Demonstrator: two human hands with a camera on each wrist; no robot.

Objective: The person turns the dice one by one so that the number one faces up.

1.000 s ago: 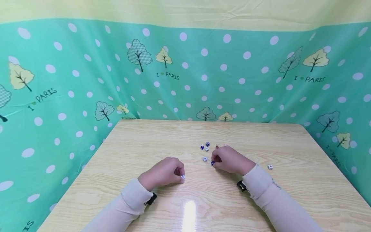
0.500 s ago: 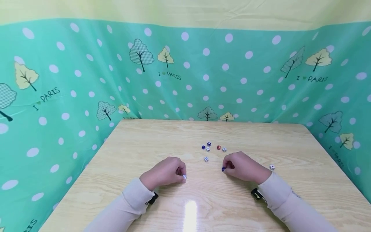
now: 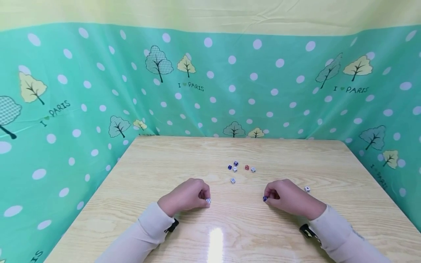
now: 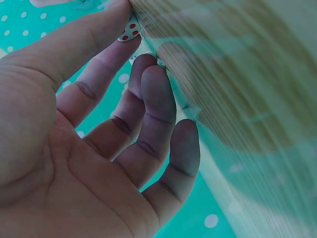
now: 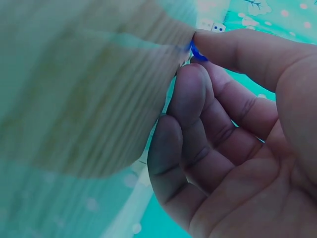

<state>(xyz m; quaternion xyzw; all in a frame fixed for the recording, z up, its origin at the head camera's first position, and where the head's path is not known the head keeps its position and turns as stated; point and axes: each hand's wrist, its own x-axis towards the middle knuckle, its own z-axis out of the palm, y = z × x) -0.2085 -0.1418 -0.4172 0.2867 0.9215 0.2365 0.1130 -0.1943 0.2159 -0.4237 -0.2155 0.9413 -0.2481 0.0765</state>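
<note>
1. Desk (image 3: 158,160): pale wood-grain top, straight far edge, rounded far corners. Teal cloth curtain with white dots and printed trees (image 3: 231,75) runs behind the far edge and along the left and right edges.
2. Left hand (image 3: 186,195): thumb and index clamped on a small white cube die with red pips (image 4: 131,30), left of desk centreline, well short of far edge. Other three fingers loosely bent. Can't tell if the die touches the wood.
3. Right hand (image 3: 291,195): thumb and index clamped on a small dark blue cube die with white pips (image 3: 265,198), right of centreline, about level with the left hand. Contact with wood: can't tell.
4. Loose dice sit between hands and far edge: two dark blue cubes (image 3: 235,163), a white cube (image 3: 235,169) just beside them, then a red cube (image 3: 247,167) with a second white cube (image 3: 253,170) next to it, toward the right edge. Third white cube (image 3: 233,180) lies nearer the hands.
5. Fourth white cube (image 3: 307,189): alone, just beyond right wrist, nearest right edge.
6. Both sleeves pale, black wrist straps (image 3: 306,231) underneath.
</note>
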